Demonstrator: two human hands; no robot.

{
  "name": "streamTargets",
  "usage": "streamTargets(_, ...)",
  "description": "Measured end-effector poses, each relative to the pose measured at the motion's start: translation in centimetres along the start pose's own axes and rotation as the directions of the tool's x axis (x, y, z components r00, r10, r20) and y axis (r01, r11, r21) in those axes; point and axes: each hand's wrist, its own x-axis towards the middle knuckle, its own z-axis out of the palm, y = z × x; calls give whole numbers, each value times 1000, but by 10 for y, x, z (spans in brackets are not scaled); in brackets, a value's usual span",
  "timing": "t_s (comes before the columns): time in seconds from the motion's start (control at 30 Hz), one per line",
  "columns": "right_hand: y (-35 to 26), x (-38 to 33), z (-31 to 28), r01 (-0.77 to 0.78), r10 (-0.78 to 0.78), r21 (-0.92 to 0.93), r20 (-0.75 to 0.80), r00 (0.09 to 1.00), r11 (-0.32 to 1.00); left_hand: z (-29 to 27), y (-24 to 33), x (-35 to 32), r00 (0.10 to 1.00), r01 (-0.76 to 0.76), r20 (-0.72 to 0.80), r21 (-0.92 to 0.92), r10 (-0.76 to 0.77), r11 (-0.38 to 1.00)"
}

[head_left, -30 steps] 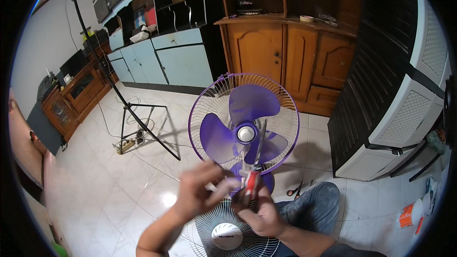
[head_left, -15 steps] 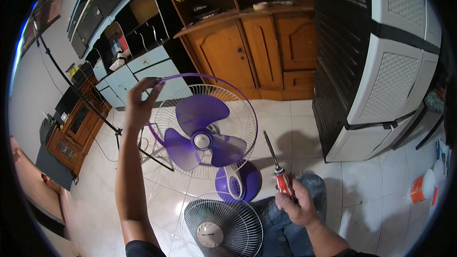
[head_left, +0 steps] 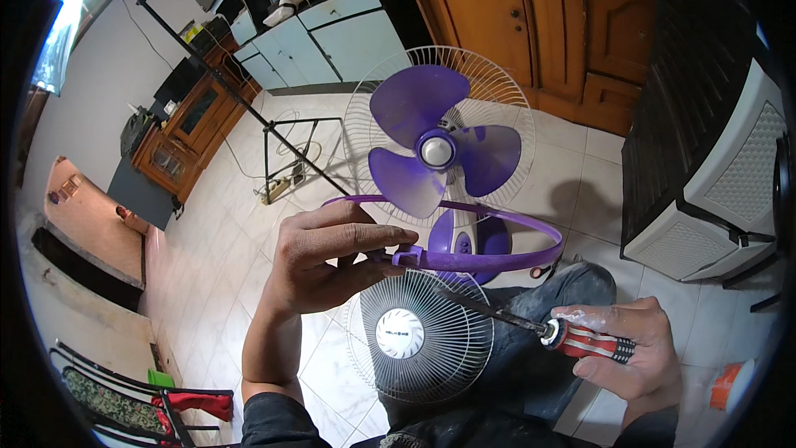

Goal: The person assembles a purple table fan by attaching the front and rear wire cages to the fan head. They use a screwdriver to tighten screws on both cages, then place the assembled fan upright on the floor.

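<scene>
My left hand (head_left: 327,253) pinches a purple plastic fan-guard ring (head_left: 489,261) near its clip, holding it level in front of the fan. In my right hand (head_left: 626,357) is a screwdriver (head_left: 593,342) with a red, white and black handle; its dark shaft points left, below the ring. Beyond the ring stands the fan (head_left: 438,149), its purple blades bare in front of the white rear wire guard (head_left: 518,99). The ring partly hides its purple base (head_left: 489,236). The detached front grille (head_left: 400,333), white with a round centre cap, lies against my legs.
A black tripod stand (head_left: 269,129) rises at left, near a power strip (head_left: 278,189). Wooden cabinets (head_left: 473,12) stand behind the fan, a black-and-white plastic drawer unit (head_left: 705,224) at right. At lower left is a metal-framed chair (head_left: 116,402); an orange-and-white tub (head_left: 730,386) sits at lower right.
The purple ring has come away from around the fan's guard, lowered toward me in my left hand. My right hand has shifted right, and the screwdriver now points left instead of up. The view has tilted.
</scene>
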Motion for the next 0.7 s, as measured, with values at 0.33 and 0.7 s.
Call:
streamTargets(0.33, -38, 24, 11, -67, 69, -27, 104, 992, 997, -9, 8, -17, 997, -74, -21, -26, 74, 997)
streamTargets(0.7, -45, 32, 10, 50, -17, -223, 144, 989, 973, -14, 14, -27, 998, -55, -18, -93, 54, 994)
